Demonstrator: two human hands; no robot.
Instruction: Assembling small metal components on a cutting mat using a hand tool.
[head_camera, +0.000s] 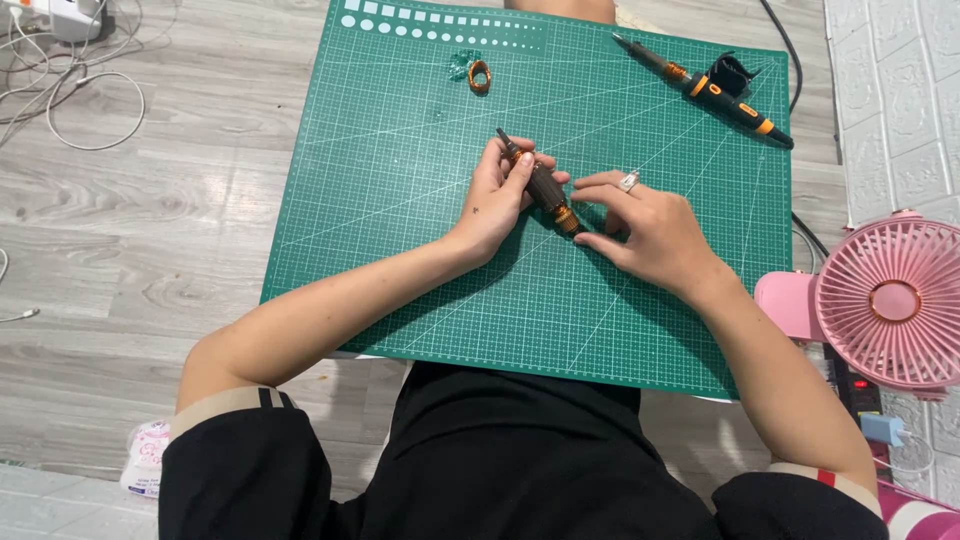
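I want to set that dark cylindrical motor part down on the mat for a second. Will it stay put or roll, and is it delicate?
The motor armature, held by the left hand and right hand, is round with a thin shaft, so it would probably roll on the flat cutting mat. It looks rigid and likely heavy for its size. Its copper-coloured end may scratch.

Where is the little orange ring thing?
In the head view, the small orange ring lies on the green cutting mat near its far edge, beyond the left hand, apart from both hands.
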